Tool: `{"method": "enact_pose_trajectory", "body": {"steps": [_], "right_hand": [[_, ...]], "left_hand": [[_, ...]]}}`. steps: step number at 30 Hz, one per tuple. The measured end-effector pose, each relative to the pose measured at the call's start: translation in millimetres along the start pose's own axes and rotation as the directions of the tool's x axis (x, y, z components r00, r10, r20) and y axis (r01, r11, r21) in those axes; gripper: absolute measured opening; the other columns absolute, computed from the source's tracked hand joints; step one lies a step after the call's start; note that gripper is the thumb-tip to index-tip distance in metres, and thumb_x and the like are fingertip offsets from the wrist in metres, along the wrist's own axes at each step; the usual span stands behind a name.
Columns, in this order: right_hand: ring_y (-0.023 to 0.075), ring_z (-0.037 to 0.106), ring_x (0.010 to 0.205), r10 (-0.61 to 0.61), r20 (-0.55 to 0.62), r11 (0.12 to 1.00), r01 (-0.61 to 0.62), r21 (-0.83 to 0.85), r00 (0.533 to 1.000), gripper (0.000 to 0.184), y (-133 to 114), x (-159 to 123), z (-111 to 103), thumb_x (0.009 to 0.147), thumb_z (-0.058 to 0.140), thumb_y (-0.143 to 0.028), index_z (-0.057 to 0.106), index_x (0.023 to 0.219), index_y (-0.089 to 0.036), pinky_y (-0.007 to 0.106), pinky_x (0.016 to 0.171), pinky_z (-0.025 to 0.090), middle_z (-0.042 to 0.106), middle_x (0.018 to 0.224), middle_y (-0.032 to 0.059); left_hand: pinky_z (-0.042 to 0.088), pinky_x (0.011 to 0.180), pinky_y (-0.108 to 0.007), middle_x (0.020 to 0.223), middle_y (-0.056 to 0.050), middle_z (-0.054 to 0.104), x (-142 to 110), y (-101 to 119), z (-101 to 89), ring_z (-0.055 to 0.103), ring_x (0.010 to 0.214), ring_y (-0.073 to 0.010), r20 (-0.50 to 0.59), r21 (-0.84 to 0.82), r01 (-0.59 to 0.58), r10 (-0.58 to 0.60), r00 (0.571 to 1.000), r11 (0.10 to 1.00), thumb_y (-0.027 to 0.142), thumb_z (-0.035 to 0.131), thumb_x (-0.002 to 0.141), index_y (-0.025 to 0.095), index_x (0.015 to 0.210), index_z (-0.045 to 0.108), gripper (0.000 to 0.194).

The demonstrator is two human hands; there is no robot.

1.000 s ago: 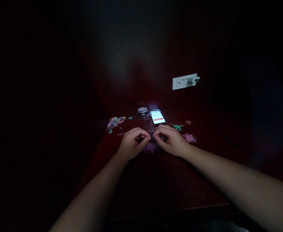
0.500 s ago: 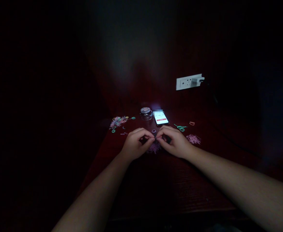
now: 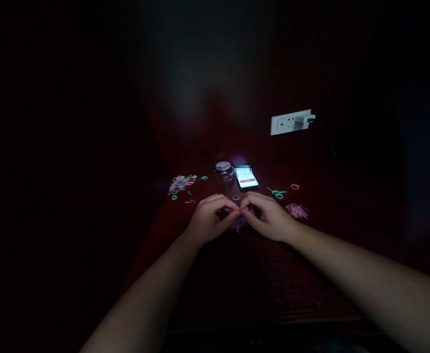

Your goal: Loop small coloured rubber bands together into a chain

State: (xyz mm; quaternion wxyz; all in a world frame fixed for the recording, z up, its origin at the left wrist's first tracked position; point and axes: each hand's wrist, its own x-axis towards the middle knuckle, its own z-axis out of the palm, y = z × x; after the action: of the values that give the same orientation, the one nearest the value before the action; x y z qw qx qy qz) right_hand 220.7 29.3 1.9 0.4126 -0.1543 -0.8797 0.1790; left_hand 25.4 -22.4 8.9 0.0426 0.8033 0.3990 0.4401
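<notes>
My left hand [image 3: 215,217] and my right hand [image 3: 268,215] meet above the table, thumbs and forefingers pinched together at the same spot. Whatever lies between the fingertips is too small and dark to make out. Just below the fingers is a pile of small purple strips [image 3: 238,225], partly covered by the hands. A small pale purple ring [image 3: 236,198] lies just beyond the fingertips. To the right of my right hand sits a heap of pink strips [image 3: 297,211].
A mixed heap of coloured rings and strips [image 3: 181,183] is at the left. Behind the hands stand a clear lidded jar [image 3: 224,171] and a lit phone [image 3: 247,179]. Green scissors-like pieces [image 3: 277,193] and an orange ring [image 3: 294,186] lie at the right, below a wall socket [image 3: 291,122].
My fingertips have drawn closer together and now touch. The whole view has shifted slightly, so the objects on the table appear a little further right and higher.
</notes>
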Motion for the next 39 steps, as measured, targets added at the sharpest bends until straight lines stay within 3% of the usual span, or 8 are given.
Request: {"method": "enact_pose_trajectory", "body": {"steps": [12, 27, 39], "right_hand": [[0.0130, 0.048, 0.064, 0.031, 0.042, 0.999, -0.033, 0.041, 0.999, 0.006, 1.0, -1.5, 0.7, 0.084, 0.054, -0.013, 0.054, 0.083, -0.019, 0.026, 0.061, 0.036, 0.053, 0.070, -0.0016], [0.0137, 0.048, 0.064, 0.070, -0.036, 0.997, -0.069, 0.029, 0.997, 0.006, 5.9, -3.4, 2.1, 0.084, 0.056, -0.014, 0.054, 0.082, -0.019, 0.027, 0.061, 0.037, 0.052, 0.071, -0.0010], [0.0155, 0.048, 0.066, 0.015, -0.015, 1.000, -0.015, -0.011, 1.000, 0.010, 0.9, -3.6, -0.5, 0.084, 0.054, -0.011, 0.054, 0.080, -0.020, 0.029, 0.063, 0.037, 0.051, 0.069, -0.0006]], "left_hand": [[0.047, 0.065, -0.027, 0.080, -0.003, 0.067, 0.8, -1.9, 0.1, 0.060, 0.073, -0.0141, 0.016, -0.023, -0.014, 0.014, 1.000, 1.000, 0.021, 0.067, 0.084, 0.018, 0.085, 0.069, 0.004], [0.045, 0.064, -0.026, 0.080, -0.003, 0.066, -1.0, -1.9, -2.4, 0.058, 0.072, -0.0136, 0.015, -0.003, 0.012, -0.012, 1.000, 1.000, 0.021, 0.064, 0.085, 0.018, 0.086, 0.068, 0.005], [0.045, 0.068, -0.028, 0.080, -0.003, 0.066, -0.3, -5.4, 0.1, 0.059, 0.075, -0.0146, -0.033, 0.023, 0.045, -0.045, 0.998, 0.999, 0.021, 0.062, 0.086, 0.018, 0.084, 0.066, 0.005]]}}
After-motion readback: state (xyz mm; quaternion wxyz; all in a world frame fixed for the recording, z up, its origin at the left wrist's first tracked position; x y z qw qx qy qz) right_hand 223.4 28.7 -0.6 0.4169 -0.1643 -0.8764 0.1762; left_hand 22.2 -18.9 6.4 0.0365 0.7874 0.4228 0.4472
